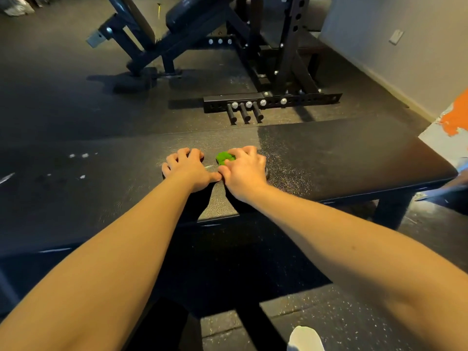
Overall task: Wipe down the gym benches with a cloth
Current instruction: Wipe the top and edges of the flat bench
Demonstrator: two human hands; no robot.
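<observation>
The right hand [243, 171] is clamped on a bunched green cloth [224, 157], pressing it to the black padded worktop [329, 158]. The left hand [187, 168] lies just beside it, thumbs touching, fingers spread and bent, holding nothing. Beyond the hands are a speckled rubber floor [63, 97], an inclined bench [182, 16] and a rack [287, 46]. A grey wall [430, 59] stands to the right.

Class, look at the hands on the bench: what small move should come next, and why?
Probably slide the right hand, gripping the bunched green cloth, leftward along the black padded bench, beyond the left hand: white specks lie there.
</observation>
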